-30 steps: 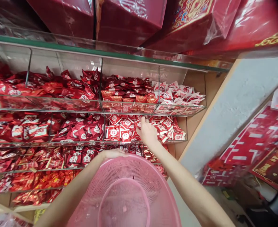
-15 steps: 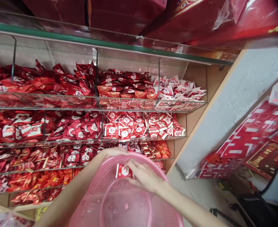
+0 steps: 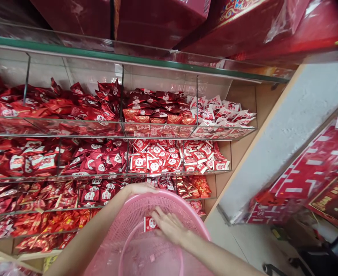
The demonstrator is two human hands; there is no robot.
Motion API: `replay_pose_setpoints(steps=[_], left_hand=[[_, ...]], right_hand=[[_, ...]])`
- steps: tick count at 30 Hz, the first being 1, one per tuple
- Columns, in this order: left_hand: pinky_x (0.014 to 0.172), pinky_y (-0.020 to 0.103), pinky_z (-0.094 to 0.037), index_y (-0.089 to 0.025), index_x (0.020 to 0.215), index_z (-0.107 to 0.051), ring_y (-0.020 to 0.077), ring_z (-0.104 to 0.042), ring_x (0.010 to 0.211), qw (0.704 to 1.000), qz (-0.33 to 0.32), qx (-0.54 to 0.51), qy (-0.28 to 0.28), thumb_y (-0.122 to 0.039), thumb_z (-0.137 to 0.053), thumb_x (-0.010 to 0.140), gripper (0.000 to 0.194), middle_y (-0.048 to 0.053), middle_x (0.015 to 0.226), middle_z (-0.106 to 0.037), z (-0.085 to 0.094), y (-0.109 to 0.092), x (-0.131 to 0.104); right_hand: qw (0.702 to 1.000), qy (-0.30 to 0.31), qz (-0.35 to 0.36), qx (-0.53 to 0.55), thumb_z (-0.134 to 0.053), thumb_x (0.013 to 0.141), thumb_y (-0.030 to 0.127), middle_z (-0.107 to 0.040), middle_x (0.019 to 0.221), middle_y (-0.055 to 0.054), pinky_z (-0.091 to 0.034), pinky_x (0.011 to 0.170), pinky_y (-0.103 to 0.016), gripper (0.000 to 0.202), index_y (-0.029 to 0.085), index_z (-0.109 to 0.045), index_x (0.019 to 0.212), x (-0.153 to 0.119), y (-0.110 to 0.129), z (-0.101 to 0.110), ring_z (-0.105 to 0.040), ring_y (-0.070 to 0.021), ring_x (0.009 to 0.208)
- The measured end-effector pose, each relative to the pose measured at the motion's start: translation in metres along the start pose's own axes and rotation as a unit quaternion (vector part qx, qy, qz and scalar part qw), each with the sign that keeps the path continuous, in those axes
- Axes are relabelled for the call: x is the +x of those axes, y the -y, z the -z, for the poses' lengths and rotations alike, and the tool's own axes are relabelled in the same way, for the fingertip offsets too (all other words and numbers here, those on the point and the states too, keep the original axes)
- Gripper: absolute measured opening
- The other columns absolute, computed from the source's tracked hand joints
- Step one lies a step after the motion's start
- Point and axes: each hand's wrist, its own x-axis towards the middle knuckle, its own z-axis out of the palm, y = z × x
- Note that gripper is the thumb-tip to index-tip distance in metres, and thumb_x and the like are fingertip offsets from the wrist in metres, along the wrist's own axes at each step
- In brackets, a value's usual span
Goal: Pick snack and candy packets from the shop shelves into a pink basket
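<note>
A pink plastic basket (image 3: 190,214) with perforated walls fills the lower middle of the view. My left hand (image 3: 141,188) is closed over its far rim, fingertips hidden behind it. My right hand (image 3: 169,227) reaches inside the basket, slightly blurred. At its fingertips is a small red-and-white candy packet (image 3: 150,224), partly covered by the fingers and close to the far inner wall. A small pale pink spot (image 3: 152,258) shows on the basket's bottom.
Ahead are tiered glass-fronted shelves with several compartments of red packets (image 3: 154,157). A green-edged glass shelf (image 3: 100,55) with large red boxes (image 3: 157,23) overhangs them. On the right are a pale wall (image 3: 298,115), red packages (image 3: 304,168) and dark chair parts (image 3: 315,260).
My right hand has moved lower into the basket with the packet. My left hand stays on the rim. The whole view has shifted slightly.
</note>
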Motion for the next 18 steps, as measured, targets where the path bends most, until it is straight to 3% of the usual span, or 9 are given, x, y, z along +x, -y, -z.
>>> replay_pose_setpoints(steps=[4,9,15,18], left_hand=[[0.076,0.027,-0.043,-0.015,0.086,-0.071,0.0213,-0.059,0.085,1.0,0.02,0.018,-0.012,-0.055,-0.058,0.07,0.044,0.002,0.086,-0.07,0.001,0.008,0.003],[0.078,0.029,-0.043,-0.021,0.088,-0.073,0.0228,-0.06,0.086,1.0,0.001,0.021,-0.002,-0.057,-0.058,0.069,0.043,0.002,0.089,-0.07,-0.001,0.009,0.007],[0.075,0.029,-0.044,-0.027,0.079,-0.074,0.0217,-0.061,0.082,1.0,0.013,-0.005,0.011,-0.058,-0.059,0.067,0.036,0.001,0.085,-0.071,-0.008,0.003,0.01],[0.079,0.028,-0.042,-0.028,0.082,-0.073,0.0217,-0.06,0.088,1.0,-0.01,-0.006,0.017,-0.057,-0.058,0.068,0.036,0.0,0.089,-0.071,-0.007,-0.002,0.011]], right_hand=[[0.995,-0.047,-0.009,0.087,-0.05,0.082,0.028,-0.047,0.123,-0.007,-0.05,0.076,-0.035,0.047,0.027,-0.033,0.126,-0.003,-0.004,0.007,-0.06,-0.0221,0.094],[0.982,-0.11,-0.029,0.151,-0.041,0.087,0.031,-0.049,0.124,-0.005,-0.046,0.087,-0.036,0.036,0.027,-0.04,0.123,-0.007,-0.014,0.017,-0.055,-0.0209,0.104],[0.972,-0.149,-0.042,0.176,-0.039,0.088,0.028,-0.055,0.118,-0.005,-0.045,0.089,-0.035,0.03,0.025,-0.046,0.117,-0.013,-0.025,0.013,-0.056,-0.0199,0.103],[0.966,-0.181,-0.033,0.182,-0.038,0.089,0.028,-0.058,0.113,-0.004,-0.046,0.088,-0.033,0.028,0.024,-0.049,0.114,-0.015,-0.027,0.026,-0.057,-0.0185,0.1]])
